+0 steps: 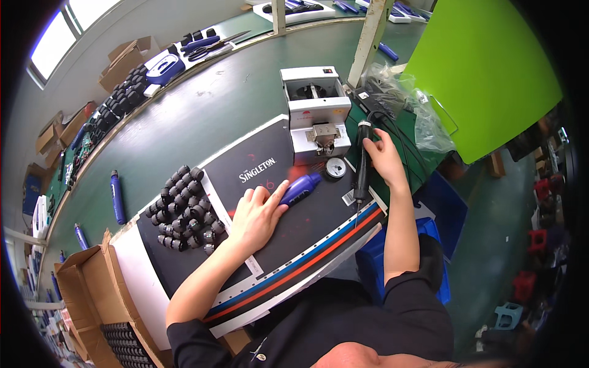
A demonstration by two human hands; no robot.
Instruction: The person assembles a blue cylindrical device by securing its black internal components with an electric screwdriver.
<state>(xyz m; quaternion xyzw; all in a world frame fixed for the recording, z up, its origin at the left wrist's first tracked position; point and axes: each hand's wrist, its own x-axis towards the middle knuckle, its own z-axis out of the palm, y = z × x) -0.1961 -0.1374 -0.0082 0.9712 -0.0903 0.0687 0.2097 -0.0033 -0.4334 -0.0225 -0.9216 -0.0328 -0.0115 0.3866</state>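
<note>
My left hand [257,214] is closed around the near end of a blue handheld device body [300,189], its index finger stretched along the side. The device is over the dark printed mat [236,159]. Just right of it, a black electric screwdriver [363,162] points its thin bit toward me. My right hand [385,158] is at the screwdriver's upper right side, thumb and index finger apart, thumb close against the grip. From this view I cannot tell how firmly they touch. Between the hands sits a small round white-faced dish or gauge [335,168].
A white screw-feeder machine [316,116] stands behind the mat. Several black ribbed caps [187,208] are piled at left, near a blue device [117,197] and an open cardboard box [92,288]. Cables and plastic bags [432,126] are at right, beside a green panel [485,73].
</note>
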